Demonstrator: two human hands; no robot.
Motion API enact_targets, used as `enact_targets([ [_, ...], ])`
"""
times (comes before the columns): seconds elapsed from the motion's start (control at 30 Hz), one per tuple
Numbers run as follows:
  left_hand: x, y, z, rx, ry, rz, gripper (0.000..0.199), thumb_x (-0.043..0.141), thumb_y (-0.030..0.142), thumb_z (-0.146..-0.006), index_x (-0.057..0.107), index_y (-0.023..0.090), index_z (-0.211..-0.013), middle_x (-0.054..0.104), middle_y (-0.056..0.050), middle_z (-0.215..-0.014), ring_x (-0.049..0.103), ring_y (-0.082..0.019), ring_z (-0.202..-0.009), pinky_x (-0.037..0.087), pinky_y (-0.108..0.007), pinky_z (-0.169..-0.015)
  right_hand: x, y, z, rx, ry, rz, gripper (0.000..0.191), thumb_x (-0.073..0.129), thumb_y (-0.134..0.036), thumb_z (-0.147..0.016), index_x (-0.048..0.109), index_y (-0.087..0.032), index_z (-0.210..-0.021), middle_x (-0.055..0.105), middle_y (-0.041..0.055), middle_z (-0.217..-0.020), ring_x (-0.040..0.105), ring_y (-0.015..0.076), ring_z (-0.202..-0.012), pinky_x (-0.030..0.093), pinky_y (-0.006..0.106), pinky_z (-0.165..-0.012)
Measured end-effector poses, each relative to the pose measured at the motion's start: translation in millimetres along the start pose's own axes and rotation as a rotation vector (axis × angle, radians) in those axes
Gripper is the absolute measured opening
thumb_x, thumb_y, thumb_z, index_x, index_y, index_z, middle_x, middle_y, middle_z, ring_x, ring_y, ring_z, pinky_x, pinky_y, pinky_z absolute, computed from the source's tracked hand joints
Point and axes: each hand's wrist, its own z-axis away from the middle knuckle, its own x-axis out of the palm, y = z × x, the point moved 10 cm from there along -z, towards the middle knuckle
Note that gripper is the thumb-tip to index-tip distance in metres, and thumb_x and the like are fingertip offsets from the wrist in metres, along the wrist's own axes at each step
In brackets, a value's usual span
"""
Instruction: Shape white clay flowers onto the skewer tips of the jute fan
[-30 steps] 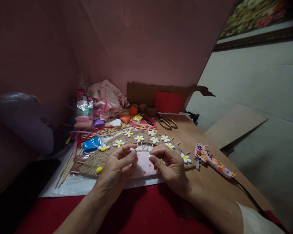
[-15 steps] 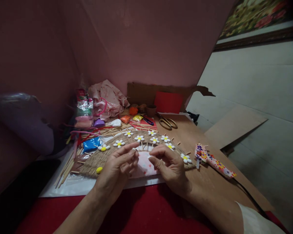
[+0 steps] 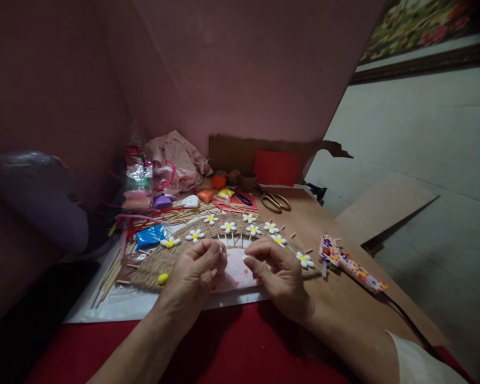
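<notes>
My right hand (image 3: 280, 274) pinches a small bit of white modelling clay (image 3: 246, 257) between thumb and forefinger. Facing it, my left hand (image 3: 194, 274) has its thumb and forefinger closed together; whatever lies between these tips is too small to make out. Both hands hover over the front of a twine-wrapped arch (image 3: 220, 232) dotted with white daisies with yellow centres, one being a daisy (image 3: 195, 236). A lone yellow clay oval (image 3: 162, 279) sits at the arch's left end. Pale pink spotted fabric (image 3: 240, 274) fills the arch's inside, partly hidden by my hands.
Packets of coloured clay, such as a blue one (image 3: 150, 236), lie at left beside thin wooden sticks (image 3: 106, 277). Gold-handled scissors (image 3: 274, 201) rest behind the arch. A flower-patterned glue gun (image 3: 350, 264) with a black cord lies at right. A red card (image 3: 276, 168) leans at the back.
My left forefinger has come down from a stretched position to meet the thumb. My right hand keeps its place, still pinching the white clay.
</notes>
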Motion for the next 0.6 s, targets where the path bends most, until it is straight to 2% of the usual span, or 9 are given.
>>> enact_targets([
  [0.17, 9.7, -0.1, 0.4, -0.002, -0.098, -0.016, 0.022, 0.073, 0.028, -0.069, 0.058, 0.013, -0.066, 0.056, 0.002, -0.06, 0.044, -0.004, -0.044, 0.031, -0.014, -0.04, 0.0, -1.4, 0.7, -0.018, -0.001, -0.003, 0.003, 0.059, -0.017, -0.082, 0.059, -0.02, -0.084, 0.056, 0.0007, -0.077, 0.053, 0.0133, -0.071, 0.043, 0.028, -0.063],
  [0.27, 5.5, -0.5, 1.8, -0.018, -0.058, -0.018, 0.019, 0.076, 0.023, -0.065, 0.065, 0.013, -0.077, 0.063, -0.001, -0.068, 0.049, -0.004, -0.049, 0.036, -0.014, -0.043, 0.5, -0.7, 0.4, -0.014, -0.006, -0.004, 0.004, 0.059, -0.016, -0.083, 0.059, -0.02, -0.084, 0.056, 0.0005, -0.077, 0.053, 0.0132, -0.071, 0.042, 0.028, -0.063],
  [0.4, 2.6, -0.7, 2.9, -0.024, -0.026, -0.006, 0.029, 0.079, 0.018, -0.061, 0.069, 0.011, -0.088, 0.067, -0.004, -0.075, 0.054, -0.006, -0.055, 0.045, -0.016, -0.054, 0.5, -1.0, 0.5, -0.017, -0.007, -0.012, 0.005, 0.059, -0.016, -0.083, 0.059, -0.02, -0.084, 0.055, 0.0001, -0.077, 0.053, 0.0131, -0.072, 0.042, 0.029, -0.064],
  [0.6, 1.3, 0.3, -1.4, 0.002, -0.02, 0.011, 0.023, 0.079, 0.023, -0.062, 0.068, 0.012, -0.078, 0.061, 0.0, -0.063, 0.052, -0.005, -0.053, 0.041, -0.015, -0.05, -0.1, -0.8, 0.9, -0.018, -0.003, -0.018, 0.006, 0.059, -0.016, -0.083, 0.059, -0.02, -0.085, 0.056, 0.0005, -0.078, 0.053, 0.0134, -0.073, 0.043, 0.029, -0.064],
])
